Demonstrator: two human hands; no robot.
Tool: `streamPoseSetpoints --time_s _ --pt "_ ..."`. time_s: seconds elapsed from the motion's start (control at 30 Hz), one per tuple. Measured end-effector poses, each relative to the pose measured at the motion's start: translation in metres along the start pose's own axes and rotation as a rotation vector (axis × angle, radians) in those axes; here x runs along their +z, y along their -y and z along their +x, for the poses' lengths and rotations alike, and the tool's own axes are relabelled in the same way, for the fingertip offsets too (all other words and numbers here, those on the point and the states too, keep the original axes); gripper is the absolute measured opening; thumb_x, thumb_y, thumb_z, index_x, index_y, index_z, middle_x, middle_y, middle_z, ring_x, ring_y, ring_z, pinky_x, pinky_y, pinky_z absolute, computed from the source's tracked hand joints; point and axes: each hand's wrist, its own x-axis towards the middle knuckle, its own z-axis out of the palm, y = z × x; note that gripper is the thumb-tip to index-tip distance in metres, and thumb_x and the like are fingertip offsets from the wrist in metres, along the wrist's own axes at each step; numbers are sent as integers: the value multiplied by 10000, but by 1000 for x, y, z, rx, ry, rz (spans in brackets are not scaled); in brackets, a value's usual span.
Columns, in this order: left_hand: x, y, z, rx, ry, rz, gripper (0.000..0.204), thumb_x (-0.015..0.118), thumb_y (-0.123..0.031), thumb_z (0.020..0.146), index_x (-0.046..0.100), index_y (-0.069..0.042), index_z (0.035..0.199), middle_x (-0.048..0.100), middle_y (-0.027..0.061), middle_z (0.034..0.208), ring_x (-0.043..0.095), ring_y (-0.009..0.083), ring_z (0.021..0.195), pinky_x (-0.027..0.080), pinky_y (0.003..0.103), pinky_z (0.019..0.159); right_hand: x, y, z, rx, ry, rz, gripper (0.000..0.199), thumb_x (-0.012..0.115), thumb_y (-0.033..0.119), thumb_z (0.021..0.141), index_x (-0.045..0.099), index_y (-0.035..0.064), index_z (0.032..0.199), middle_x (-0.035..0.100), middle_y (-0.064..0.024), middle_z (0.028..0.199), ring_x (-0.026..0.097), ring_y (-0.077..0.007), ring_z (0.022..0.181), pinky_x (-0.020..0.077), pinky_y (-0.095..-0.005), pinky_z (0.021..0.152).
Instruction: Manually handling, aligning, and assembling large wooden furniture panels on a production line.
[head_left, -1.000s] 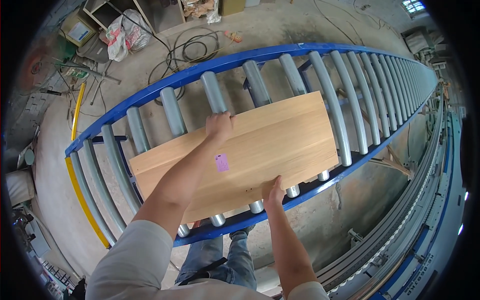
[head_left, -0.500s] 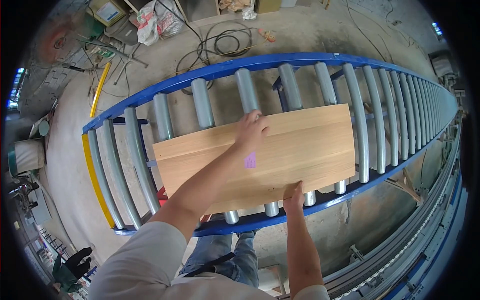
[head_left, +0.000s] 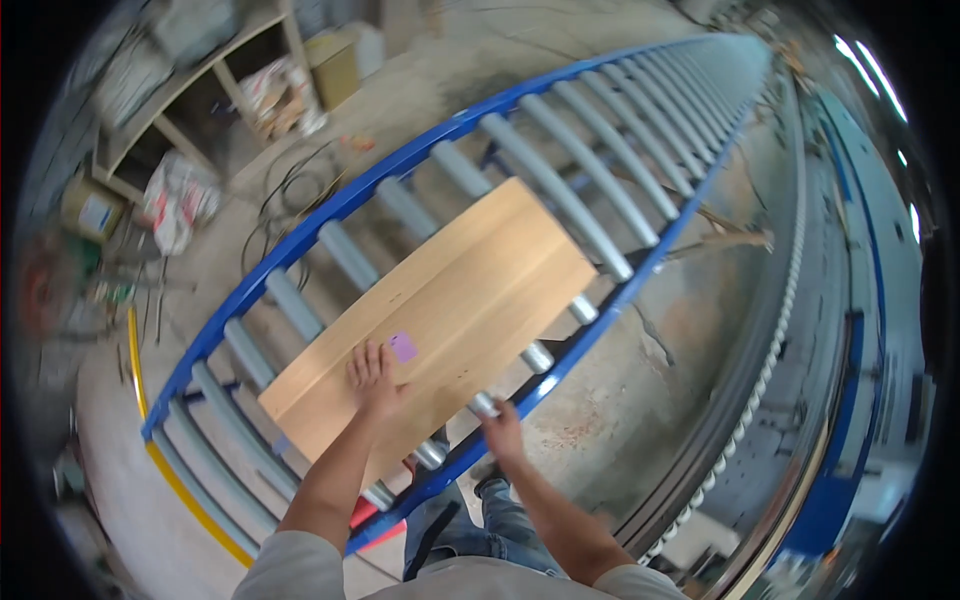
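A long light-wood board [head_left: 480,270] with a small purple label [head_left: 402,347] lies flat across the grey rollers of a blue-framed roller conveyor [head_left: 345,205]. My left hand [head_left: 372,380] rests on the board's top face, just left of the label, with its fingers spread. Beyond the board's near edge, my right hand [head_left: 503,432] is at the near rail, its fingertips close to the end of a roller [head_left: 484,404]. Those fingers are partly hidden and blurred, so their grip does not show clearly.
A yellow bar [head_left: 195,503] closes the conveyor's left end. Machinery with a pale chain [head_left: 745,420] runs along the right. Beyond the far rail are coiled cables [head_left: 285,190], a white sack [head_left: 180,200] and shelving [head_left: 190,140]. Something red [head_left: 385,535] shows below the near rail.
The view has turned to the right. My left hand has moved from the board's far edge onto its face. My right hand has left the near edge. The board keeps its place on the rollers.
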Motion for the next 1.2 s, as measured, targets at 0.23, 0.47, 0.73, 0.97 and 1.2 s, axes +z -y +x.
streamPoseSetpoints --time_s 0.23,0.47,0.73,0.97,1.2 --pt "33 28 12 55 119 67 964 721 -414 791 209 -31 1513 191 213 1571 108 338 1476 119 427 1205 -60 -34 -173 -125 544 -6 442 627 298 911 586 4 1238 649 -170 1173 618 -264 1099 469 -362 968" --pt "12 -30 -17 219 288 69 782 710 -432 825 413 -9 1411 442 177 1460 376 287 1368 275 295 1137 -200 -209 -328 156 48 -21 491 568 436 910 629 43 1197 611 -201 1229 571 -352 1147 441 -412 987" --pt "-42 -374 -267 1308 -1008 -151 430 522 -332 975 611 45 1162 620 237 1161 596 377 1066 455 492 972 -259 -407 -562 820 -980 602 385 628 368 872 700 56 1087 694 -165 1066 650 -300 999 500 -390 874" --pt "110 -558 -507 1703 -28 -265 355 583 -15 869 585 20 1222 490 157 1388 465 289 1281 396 390 1050 -297 -475 -639 684 -1313 965 362 640 326 868 700 38 1079 704 -144 1054 659 -256 990 498 -346 869" --pt "289 -579 -685 1688 880 59 396 690 -87 803 627 -26 1189 546 172 1330 515 329 1235 421 397 1024 -380 -481 -680 543 -1575 1044 272 642 239 914 688 22 1071 699 -56 927 628 -128 841 504 -281 777"
